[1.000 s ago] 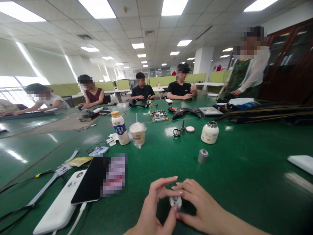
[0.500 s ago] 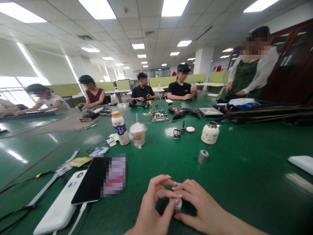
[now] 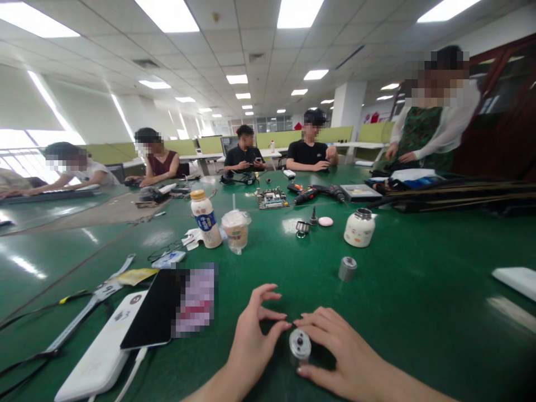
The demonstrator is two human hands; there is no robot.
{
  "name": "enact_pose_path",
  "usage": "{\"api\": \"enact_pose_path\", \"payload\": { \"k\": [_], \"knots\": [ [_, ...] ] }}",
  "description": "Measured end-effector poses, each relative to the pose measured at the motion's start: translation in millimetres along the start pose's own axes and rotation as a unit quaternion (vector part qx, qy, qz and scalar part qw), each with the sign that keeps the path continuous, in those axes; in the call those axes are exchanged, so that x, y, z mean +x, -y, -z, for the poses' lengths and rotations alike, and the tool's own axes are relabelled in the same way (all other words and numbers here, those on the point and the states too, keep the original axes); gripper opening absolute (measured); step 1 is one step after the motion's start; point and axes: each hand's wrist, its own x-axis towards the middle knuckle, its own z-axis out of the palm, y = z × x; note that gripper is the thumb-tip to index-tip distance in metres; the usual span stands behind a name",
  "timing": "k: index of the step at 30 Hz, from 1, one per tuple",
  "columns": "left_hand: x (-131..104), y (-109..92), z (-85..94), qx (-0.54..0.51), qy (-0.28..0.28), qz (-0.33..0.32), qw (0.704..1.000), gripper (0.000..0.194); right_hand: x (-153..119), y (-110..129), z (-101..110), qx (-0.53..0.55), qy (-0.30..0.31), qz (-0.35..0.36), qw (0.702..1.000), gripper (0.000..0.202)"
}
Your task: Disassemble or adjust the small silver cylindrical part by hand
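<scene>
A small silver metal cylinder (image 3: 300, 344) stands upright on the green table, a dark central spot and small holes showing on its top face. My right hand (image 3: 335, 340) curls around its right side, with the thumb against its lower front and the fingertips by its far edge. Just left of the cylinder's top, my left hand (image 3: 259, 329) is apart from it. Its thumb and index finger are pinched together, the other fingers raised; anything between the tips is too small to make out. A second silver cylinder (image 3: 347, 268) stands farther off to the right.
On the left lie a black tablet (image 3: 151, 310), a white power bank (image 3: 104, 346) and a lanyard. Beyond stand a bottle (image 3: 206, 220), a lidded cup (image 3: 237, 231) and a cream jar (image 3: 359, 229). A circuit board (image 3: 272, 198) and power drills (image 3: 320, 192) lie farther back. Several people surround the table.
My left hand has drawn back to the left, off the cylinder, uncovering its top face. My right hand stays around the cylinder.
</scene>
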Motion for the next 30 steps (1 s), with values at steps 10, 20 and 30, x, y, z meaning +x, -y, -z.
{"api": "enact_pose_path", "payload": {
  "k": [10, 20, 30],
  "knots": [
    [1.9, -1.3, 0.4, -0.004, -0.015, 0.027, 1.0, 0.054, 0.6, 0.6, 0.0, 0.007, -0.002, -0.008, 1.0, 0.047],
    [-24.1, -18.5, -6.2, -0.078, -0.026, -0.108, 0.991, 0.051, 0.3, -1.9, -2.2, -0.005, -0.007, 0.014, 1.0, 0.042],
    [-23.4, -20.4, -5.9, -0.065, -0.032, -0.126, 0.989, 0.053, -1.0, -3.2, -4.2, -0.005, -0.019, 0.017, 1.0, 0.044]
  ]
}}
